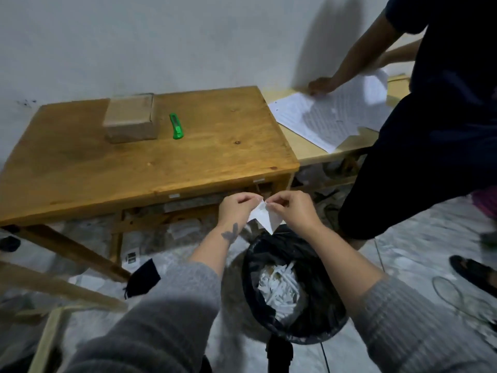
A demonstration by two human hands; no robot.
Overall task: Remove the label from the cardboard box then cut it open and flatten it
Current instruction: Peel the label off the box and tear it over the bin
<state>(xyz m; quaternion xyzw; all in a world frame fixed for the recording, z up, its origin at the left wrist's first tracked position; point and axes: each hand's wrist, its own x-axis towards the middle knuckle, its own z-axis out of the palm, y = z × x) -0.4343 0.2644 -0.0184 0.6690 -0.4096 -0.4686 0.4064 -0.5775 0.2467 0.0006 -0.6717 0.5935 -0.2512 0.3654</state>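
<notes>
Both my hands, left (236, 205) and right (289, 207), pinch the label (265, 218) at its top; bin (293, 289) directly below; box (131, 118) far ahead-left, nearer left hand.

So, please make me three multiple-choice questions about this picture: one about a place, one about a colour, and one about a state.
1. Where is the white label held?
A. Above the bin
B. On the table
C. On the box

2. What colour is the cutter?
A. Red
B. Green
C. Yellow

3. In what state is the cardboard box?
A. Flattened
B. Cut open
C. Closed, whole

Answers:
1. A: the left hand and right hand pinch the label over the black-lined bin, away from the wooden table.
2. B: its body is bright green, lying to the right of the box.
3. C: the box sits on the table with its shape intact and no flap up.
</notes>
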